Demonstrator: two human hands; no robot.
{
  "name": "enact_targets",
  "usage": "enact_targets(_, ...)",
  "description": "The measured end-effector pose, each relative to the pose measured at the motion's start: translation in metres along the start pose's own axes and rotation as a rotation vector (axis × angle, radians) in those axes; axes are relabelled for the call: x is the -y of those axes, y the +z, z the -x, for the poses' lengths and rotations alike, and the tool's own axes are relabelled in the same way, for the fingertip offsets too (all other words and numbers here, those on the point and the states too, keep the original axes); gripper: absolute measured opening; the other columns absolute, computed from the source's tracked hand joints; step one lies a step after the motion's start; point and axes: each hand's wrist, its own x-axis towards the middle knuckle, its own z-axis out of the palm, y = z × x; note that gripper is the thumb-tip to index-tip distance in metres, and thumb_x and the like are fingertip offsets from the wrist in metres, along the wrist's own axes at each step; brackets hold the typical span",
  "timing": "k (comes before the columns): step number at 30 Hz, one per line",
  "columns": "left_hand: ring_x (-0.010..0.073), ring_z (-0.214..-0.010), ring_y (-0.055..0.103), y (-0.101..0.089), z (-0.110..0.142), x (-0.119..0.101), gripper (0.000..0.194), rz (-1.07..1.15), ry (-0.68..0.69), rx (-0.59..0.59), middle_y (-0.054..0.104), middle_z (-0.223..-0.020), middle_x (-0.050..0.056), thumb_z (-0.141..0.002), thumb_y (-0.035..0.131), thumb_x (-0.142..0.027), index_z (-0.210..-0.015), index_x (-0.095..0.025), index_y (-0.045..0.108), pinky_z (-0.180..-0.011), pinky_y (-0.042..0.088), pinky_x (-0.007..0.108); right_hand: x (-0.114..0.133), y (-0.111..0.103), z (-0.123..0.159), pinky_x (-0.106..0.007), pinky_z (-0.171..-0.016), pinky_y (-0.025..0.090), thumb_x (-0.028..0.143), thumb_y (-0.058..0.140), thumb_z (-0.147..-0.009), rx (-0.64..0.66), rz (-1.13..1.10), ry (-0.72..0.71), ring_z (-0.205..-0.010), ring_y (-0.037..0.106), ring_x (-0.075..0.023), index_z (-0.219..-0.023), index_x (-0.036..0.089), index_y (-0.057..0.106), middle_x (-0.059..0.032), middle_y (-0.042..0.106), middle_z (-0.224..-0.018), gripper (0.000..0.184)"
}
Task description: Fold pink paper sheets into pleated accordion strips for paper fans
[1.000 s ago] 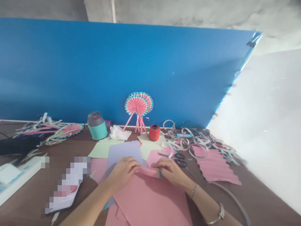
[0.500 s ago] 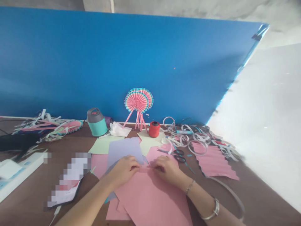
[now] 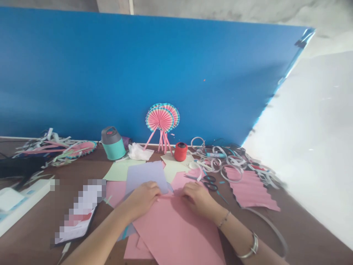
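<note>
The left hand (image 3: 142,200) and right hand (image 3: 197,200) rest curled on the top edge of a big pink paper sheet (image 3: 176,232) — can't tell if they're actually pinching it. The sheet lies over a lilac sheet (image 3: 146,176), its bottom cut off by the frame — and that pixelated item (image 3: 82,209) is unreadable.

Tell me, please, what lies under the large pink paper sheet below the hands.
The large pink paper sheet lies over a lilac paper sheet and another pink paper sheet, whose edges show beyond it. Their covered parts, and anything else beneath it, cannot be seen.
</note>
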Motion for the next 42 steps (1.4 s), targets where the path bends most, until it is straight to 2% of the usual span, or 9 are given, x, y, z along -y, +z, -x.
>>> enact_targets(9,0.0201,-0.087,0.054,-0.002,0.002,-0.007,0.024,-0.137,0.047,0.026,0.060,-0.091,0.005,-0.086,0.039,-0.006,-0.086,-0.017,0.060,-0.077,0.041,0.032,0.000,0.003,0.001,-0.031,-0.072,0.030,0.010,0.052,-0.081,0.000,0.173,-0.084,-0.079,0.052,-0.0163,-0.076,0.018,0.060,-0.0018,0.062,-0.080,0.012)
enact_targets(17,0.0201,-0.088,0.054,-0.005,0.003,-0.004,0.024,-0.057,0.063,-0.008,0.061,-0.089,0.005,-0.086,0.039,-0.008,-0.085,-0.018,0.061,-0.079,0.041,0.033,0.000,0.004,0.002,-0.031,-0.073,0.036,0.009,0.050,-0.077,-0.066,0.002,-0.064,-0.076,0.054,-0.0168,-0.074,0.018,0.060,-0.0028,0.062,-0.077,0.014)
enact_targets(20,0.0182,-0.089,0.056,-0.009,0.002,-0.007,0.023,0.154,-0.041,-0.047,0.062,-0.095,0.004,-0.086,0.041,-0.015,-0.090,-0.020,0.062,-0.080,0.042,0.030,0.001,0.000,0.000,-0.030,-0.074,0.042,0.015,0.048,-0.082,-0.144,-0.301,0.042,-0.076,0.056,-0.0166,-0.078,0.018,0.061,-0.0039,0.064,-0.078,0.014)
enact_targets(24,0.0161,-0.079,0.058,-0.009,-0.003,-0.015,0.014,0.522,-0.215,-0.069,0.064,-0.083,0.001,-0.082,0.049,-0.024,-0.083,-0.020,0.063,-0.073,0.043,0.027,-0.003,0.003,-0.001,-0.030,-0.074,0.048,0.035,0.057,-0.083,-0.299,-0.723,0.281,-0.083,0.058,-0.0175,-0.114,0.022,0.057,-0.0065,0.063,-0.100,0.034)
enact_targets(27,0.0138,-0.069,0.056,-0.004,-0.006,-0.021,0.017,0.919,-0.255,-0.043,0.061,-0.074,0.001,-0.077,0.060,-0.032,-0.083,-0.016,0.061,-0.066,0.042,0.025,-0.006,0.011,0.000,-0.032,-0.076,0.049,0.041,0.067,-0.075,-0.303,-0.965,0.232,-0.091,0.058,-0.0183,-0.136,0.029,0.038,-0.0076,0.055,-0.114,0.068)
enact_targets(30,0.0113,-0.066,0.054,-0.001,-0.007,-0.024,0.035,1.278,-0.230,0.044,0.061,-0.075,0.001,-0.068,0.074,-0.035,-0.092,-0.014,0.061,-0.062,0.038,0.023,-0.003,0.013,0.001,-0.034,-0.081,0.047,0.036,0.070,-0.072,-0.284,-1.029,0.197,-0.095,0.056,-0.0187,-0.142,0.034,0.025,-0.0052,0.054,-0.108,0.083)
enact_targets(32,0.0097,-0.062,0.052,0.001,-0.007,-0.024,0.039,1.424,-0.230,0.055,0.059,-0.071,0.000,-0.064,0.078,-0.032,-0.093,-0.014,0.059,-0.060,0.037,0.022,0.002,0.010,0.000,-0.034,-0.079,0.047,0.035,0.069,-0.073,-0.271,-1.108,0.234,-0.093,0.057,-0.0189,-0.142,0.035,0.024,-0.0045,0.056,-0.102,0.082)
enact_targets(38,0.0093,-0.060,0.054,0.009,-0.006,-0.024,0.035,1.658,-0.212,0.121,0.056,-0.069,-0.002,-0.064,0.081,-0.025,-0.080,-0.017,0.051,-0.056,0.034,0.022,0.014,0.000,-0.007,-0.037,-0.084,0.045,0.042,0.067,-0.078,-0.069,-1.412,0.215,-0.090,0.060,-0.0206,-0.113,0.021,0.059,-0.0094,0.065,-0.102,0.041)
enact_targets(42,0.0082,-0.056,0.053,0.011,-0.004,-0.025,0.033,1.687,-0.201,0.269,0.057,-0.069,-0.001,-0.065,0.080,-0.022,-0.081,-0.016,0.052,-0.054,0.034,0.022,0.017,-0.001,-0.005,-0.039,-0.084,0.045,0.045,0.076,-0.068,-0.052,-1.493,0.284,-0.089,0.060,-0.0217,-0.115,0.022,0.060,-0.0079,0.066,-0.102,0.054)
